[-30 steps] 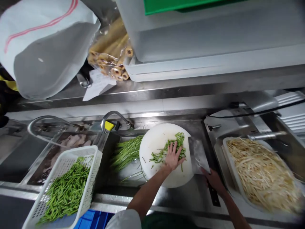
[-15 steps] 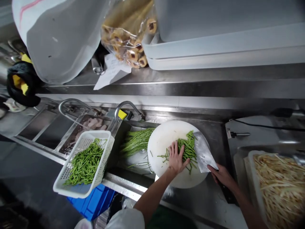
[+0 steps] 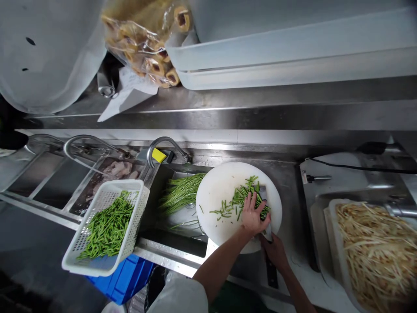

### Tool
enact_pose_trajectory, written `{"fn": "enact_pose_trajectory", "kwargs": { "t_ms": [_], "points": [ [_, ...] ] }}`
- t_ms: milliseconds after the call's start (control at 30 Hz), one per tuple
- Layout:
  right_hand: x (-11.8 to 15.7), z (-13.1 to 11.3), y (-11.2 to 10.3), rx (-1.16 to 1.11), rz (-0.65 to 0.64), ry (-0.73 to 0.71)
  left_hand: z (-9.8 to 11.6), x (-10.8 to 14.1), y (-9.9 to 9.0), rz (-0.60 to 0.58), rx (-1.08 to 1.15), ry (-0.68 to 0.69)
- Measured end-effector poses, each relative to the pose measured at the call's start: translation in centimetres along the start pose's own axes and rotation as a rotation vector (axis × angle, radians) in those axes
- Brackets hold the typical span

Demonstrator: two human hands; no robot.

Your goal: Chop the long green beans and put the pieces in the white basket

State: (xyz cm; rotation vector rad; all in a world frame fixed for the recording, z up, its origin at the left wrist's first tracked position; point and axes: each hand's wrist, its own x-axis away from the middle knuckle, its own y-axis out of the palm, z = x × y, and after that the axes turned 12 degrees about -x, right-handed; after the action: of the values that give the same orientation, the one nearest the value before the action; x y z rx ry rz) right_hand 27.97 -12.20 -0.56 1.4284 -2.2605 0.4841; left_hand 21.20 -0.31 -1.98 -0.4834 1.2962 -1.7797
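My left hand [image 3: 256, 216], fingers spread, lies flat on a pile of cut green stalks [image 3: 239, 196], which look like garlic scapes. The pile is on a round white cutting board [image 3: 211, 184]. In my right hand [image 3: 275, 252] is the handle of a cleaver [image 3: 268, 232]. Its blade lies flat at the right of the pile, partly covered by the pieces and my left hand. Loose pieces are scattered on the board to the left. Long uncut stalks [image 3: 182, 193] lie in the sink beside the board.
A white basket [image 3: 67, 261] of cut stalks rests across the sink's edge at left, above a blue crate [image 3: 125, 278]. Pale meat [image 3: 117, 170] sits in another basin behind. Pale shreds [image 3: 374, 256] fill a tub at right. A steel shelf [image 3: 228, 102] carrying tubs crosses above.
My right hand has brought the cleaver left and under the cut pieces. My left hand has shifted right over the pile and the blade. The view has moved slightly right.
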Motion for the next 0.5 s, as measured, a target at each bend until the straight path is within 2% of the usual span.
{"fn": "enact_pose_trajectory", "kwargs": {
  "t_ms": [167,267,400,500],
  "points": [
    [1.7,0.9,1.3,-0.16,0.046,0.053,0.9,0.3,-1.1,-0.002,-0.014,0.097],
    [2.8,0.8,1.5,-0.177,0.068,0.029,1.5,0.5,-2.7,0.029,-0.016,0.144],
    [4.3,-0.1,3.1,-0.148,0.047,-0.064,0.9,1.2,-6.8,0.1,-0.001,0.163],
    [5.4,-1.4,6.5,-0.151,-0.029,-0.128,-1.8,2.4,-10.9,0.174,-0.013,0.116]
  ]
}}
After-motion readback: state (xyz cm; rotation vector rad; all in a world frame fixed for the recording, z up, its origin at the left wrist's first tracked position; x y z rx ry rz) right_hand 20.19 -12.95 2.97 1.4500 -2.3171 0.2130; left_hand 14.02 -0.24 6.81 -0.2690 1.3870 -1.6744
